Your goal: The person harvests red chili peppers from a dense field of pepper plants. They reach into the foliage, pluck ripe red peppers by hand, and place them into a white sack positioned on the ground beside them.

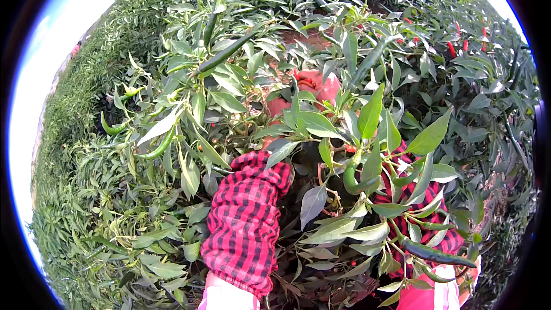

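Note:
Both my arms, in red-and-black checked sleeves, reach into a leafy chili plant. My left hand (278, 106) is mostly behind leaves among the stems, and its fingers are too hidden to read. Close beside it, slightly farther right, my right hand (326, 85) has curled fingers. A small bright red piece (307, 82) shows at those fingers and looks like part of a red chili pepper. Leaves cover my right wrist. A long dark green chili (228, 53) hangs left of the hands, and another green chili (373, 59) hangs to their right.
A curved green chili (354, 179) and a long dark one (437, 253) hang before my right sleeve (422, 206). More green chilies (159, 146) hang at left, beside my left sleeve (245, 221). Red chilies (451, 50) show at far right. Dense plants surround me.

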`<state>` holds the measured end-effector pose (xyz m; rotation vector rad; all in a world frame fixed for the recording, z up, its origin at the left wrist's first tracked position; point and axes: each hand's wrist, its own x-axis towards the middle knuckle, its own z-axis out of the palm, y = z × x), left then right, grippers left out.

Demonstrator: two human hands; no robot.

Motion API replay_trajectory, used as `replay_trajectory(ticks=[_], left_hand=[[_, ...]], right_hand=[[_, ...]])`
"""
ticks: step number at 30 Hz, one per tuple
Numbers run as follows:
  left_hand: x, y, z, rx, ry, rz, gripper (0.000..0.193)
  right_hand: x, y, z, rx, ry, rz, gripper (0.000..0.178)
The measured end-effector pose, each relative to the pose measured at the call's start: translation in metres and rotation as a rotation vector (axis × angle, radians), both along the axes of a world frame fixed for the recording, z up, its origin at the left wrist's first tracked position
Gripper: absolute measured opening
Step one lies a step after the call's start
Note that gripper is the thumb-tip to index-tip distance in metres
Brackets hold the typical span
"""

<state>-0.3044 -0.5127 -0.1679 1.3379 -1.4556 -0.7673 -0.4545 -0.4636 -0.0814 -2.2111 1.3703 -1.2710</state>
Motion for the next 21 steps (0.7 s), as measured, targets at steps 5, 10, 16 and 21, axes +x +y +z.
replay_trajectory(ticks=[5,10,16,21], left_hand=[[-0.014,0.009,0.014,-0.081,-0.004,-0.032,0.031],[-0.039,0.041,0.064,-0.152,-0.047,-0.187,0.032],[-0.074,0.172,0.312,-0.156,0.037,-0.230,0.039],[-0.114,0.247,0.350,-0.554,0.071,-0.388,0.039]], right_hand=[[-0.007,0.046,0.031,0.084,-0.673,0.156,0.017],[-0.080,0.116,0.083,0.404,-0.913,0.067,0.010],[-0.061,0.190,0.064,0.306,-0.981,-0.030,0.013],[0.007,0.190,0.040,0.438,-0.376,-0.108,0.030]])
